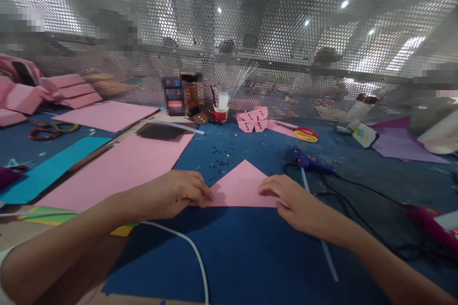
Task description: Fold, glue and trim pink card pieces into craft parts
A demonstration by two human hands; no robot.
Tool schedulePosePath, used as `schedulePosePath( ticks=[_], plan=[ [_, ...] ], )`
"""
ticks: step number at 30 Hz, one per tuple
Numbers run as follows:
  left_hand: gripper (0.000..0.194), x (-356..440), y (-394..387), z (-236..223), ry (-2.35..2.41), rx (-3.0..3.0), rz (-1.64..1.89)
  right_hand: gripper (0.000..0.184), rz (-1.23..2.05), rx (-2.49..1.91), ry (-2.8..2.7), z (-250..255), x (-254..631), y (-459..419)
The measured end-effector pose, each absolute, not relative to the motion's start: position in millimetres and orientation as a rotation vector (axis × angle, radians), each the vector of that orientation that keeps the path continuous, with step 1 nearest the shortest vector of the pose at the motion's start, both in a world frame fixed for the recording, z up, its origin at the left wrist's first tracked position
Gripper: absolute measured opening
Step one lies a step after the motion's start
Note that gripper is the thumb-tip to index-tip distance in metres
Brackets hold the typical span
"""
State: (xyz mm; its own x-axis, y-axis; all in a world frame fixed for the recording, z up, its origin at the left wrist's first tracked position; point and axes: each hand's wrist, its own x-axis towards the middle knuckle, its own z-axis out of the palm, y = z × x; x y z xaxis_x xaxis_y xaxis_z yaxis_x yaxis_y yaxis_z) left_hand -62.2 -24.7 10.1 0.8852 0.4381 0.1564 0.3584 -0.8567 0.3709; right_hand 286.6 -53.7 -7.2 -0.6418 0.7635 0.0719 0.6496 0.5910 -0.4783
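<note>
A pink sheet of paper point(243, 186), triangular in outline, lies on the blue table covering with its point away from me and its straight edge toward me. At its left corner, my left hand point(186, 193) is closed, the fingertips pinching or pressing the paper; the corner is hidden under them. Over the right corner rests my right hand point(289, 200), its fingers loosely bent on the paper and its thumb apart near the lower edge. Small dark paper bits point(220, 167) are scattered just beyond the left hand.
A blue glue gun point(309, 161) with a black cord and a glue stick point(329, 259) lie to the right. Red-yellow scissors point(306, 134), a dotted pink paper butterfly point(252, 119) and a red-white cup point(221, 112) stand farther back. Left are pink sheets point(143, 164) and a white cable point(195, 248).
</note>
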Motion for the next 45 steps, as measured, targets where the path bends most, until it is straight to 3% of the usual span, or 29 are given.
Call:
schedulePosePath(
  ticks=[10, 16, 18, 23, 37, 45],
  plan=[
    [0.040, -63, -28, 12, 0.735, 2.557, 0.327, 0.057, 0.645, -1.161, -2.551, -5, 288, -53],
    [0.011, -46, -33, 5, 0.970, 2.399, 0.396, 0.057, 0.631, -1.172, -2.540, 0, 284, -55],
    [0.010, -43, -34, 2, 0.991, 2.389, 0.401, 0.057, 0.629, -1.173, -2.537, -1, 284, -55],
    [0.014, -46, -32, -5, 0.993, 2.385, 0.385, 0.057, 0.623, -1.175, -2.538, -1, 285, -56],
    [0.049, -65, -24, 6, 0.973, 2.396, 0.152, 0.056, 0.629, -1.200, -2.565, 0, 284, -55],
    [0.051, -73, -18, 17, 0.908, 2.368, 0.091, 0.057, 0.641, -1.178, -2.568, 1, 286, -54]
  ],
)
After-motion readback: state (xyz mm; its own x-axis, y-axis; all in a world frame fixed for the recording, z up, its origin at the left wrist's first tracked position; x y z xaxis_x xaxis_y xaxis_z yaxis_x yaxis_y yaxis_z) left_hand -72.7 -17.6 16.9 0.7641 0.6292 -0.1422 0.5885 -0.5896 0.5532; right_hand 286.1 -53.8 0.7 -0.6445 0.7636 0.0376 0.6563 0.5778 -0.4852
